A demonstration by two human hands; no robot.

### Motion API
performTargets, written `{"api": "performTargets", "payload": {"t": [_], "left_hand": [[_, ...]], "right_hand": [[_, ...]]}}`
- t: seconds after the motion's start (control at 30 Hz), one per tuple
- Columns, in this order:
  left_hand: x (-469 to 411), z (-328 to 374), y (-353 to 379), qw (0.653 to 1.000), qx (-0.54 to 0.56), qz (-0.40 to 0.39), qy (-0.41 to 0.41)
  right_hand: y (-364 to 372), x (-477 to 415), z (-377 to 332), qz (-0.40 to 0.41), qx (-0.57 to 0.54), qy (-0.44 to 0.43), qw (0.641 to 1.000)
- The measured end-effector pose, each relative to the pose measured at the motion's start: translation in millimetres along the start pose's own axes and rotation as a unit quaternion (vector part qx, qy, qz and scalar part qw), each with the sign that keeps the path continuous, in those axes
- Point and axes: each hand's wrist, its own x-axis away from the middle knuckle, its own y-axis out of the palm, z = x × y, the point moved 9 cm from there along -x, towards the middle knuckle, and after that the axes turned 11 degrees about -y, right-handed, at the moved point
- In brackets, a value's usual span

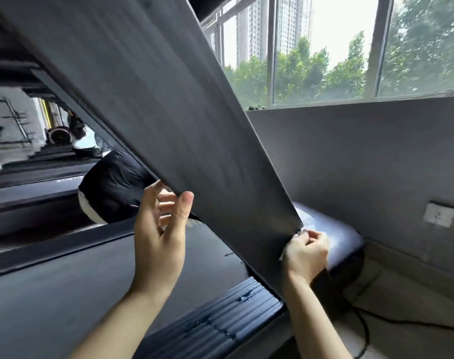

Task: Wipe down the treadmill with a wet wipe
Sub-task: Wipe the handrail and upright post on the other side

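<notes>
The left hand [160, 229] grips the near edge of the treadmill's slanted upright [169, 112]. The right hand [307, 252] pinches the crumpled wet wipe [302, 232] against its lower far edge.

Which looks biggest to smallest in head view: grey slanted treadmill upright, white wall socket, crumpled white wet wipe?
1. Grey slanted treadmill upright, by far the largest, though nearest the camera.
2. White wall socket.
3. Crumpled white wet wipe, mostly hidden in the right hand, so unsure against the socket.
</notes>
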Motion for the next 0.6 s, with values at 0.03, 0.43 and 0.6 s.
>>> {"api": "performTargets", "payload": {"t": [0.03, 0.43, 0.6], "left_hand": [[-0.4, 1.8, 0.4, 1.0, -0.004, -0.001, 0.002], [2.9, 6.3, -1.5, 1.0, -0.007, -0.009, -0.019], [2.9, 6.0, -3.1, 1.0, -0.014, 0.006, -0.016]], "right_hand": [[5.1, 1.7, -27.6, -0.008, -0.024, -0.023, 0.999], [16.2, 32.1, -86.1, -0.016, -0.061, -0.289, 0.955], [9.7, 24.4, -13.9, -0.054, -0.001, -0.156, 0.986]]}}
